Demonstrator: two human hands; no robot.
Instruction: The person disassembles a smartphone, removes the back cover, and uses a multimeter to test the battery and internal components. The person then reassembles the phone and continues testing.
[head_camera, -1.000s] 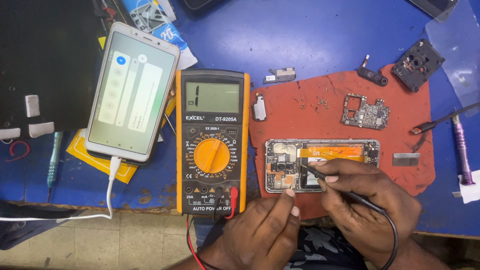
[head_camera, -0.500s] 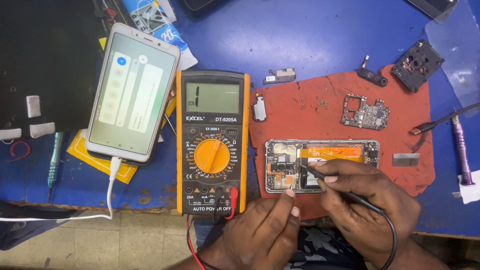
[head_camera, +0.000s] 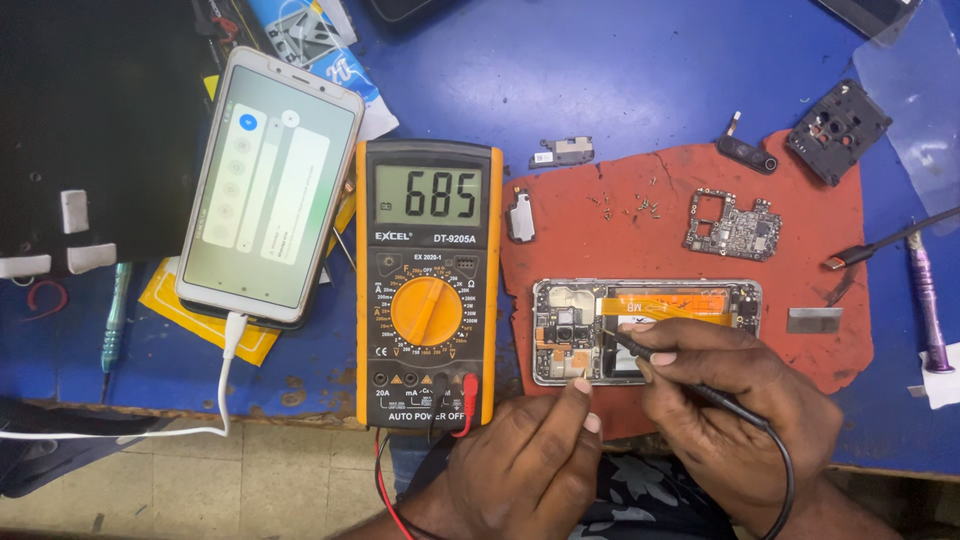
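2 bare hands work over a blue table (head_camera: 620, 80) at its near edge. On it lies a red mat (head_camera: 680, 200), and to its left a yellow meter (head_camera: 428, 285) stands face up with digits lit on its screen; further left a white phone (head_camera: 268, 190) lies screen up with a white cable plugged in. An opened phone (head_camera: 645, 330), back removed, lies on the mat just beside the meter. The right hand (head_camera: 735, 410) is closed in a pinch around a black probe (head_camera: 640, 348), tip touching the opened phone's interior. The left hand (head_camera: 530, 460) is curled, forefinger pressed at the opened phone's lower edge; whether it grips a probe cannot be told. A small circuit board (head_camera: 732, 225) and loose screws (head_camera: 625, 205) lie on the mat.
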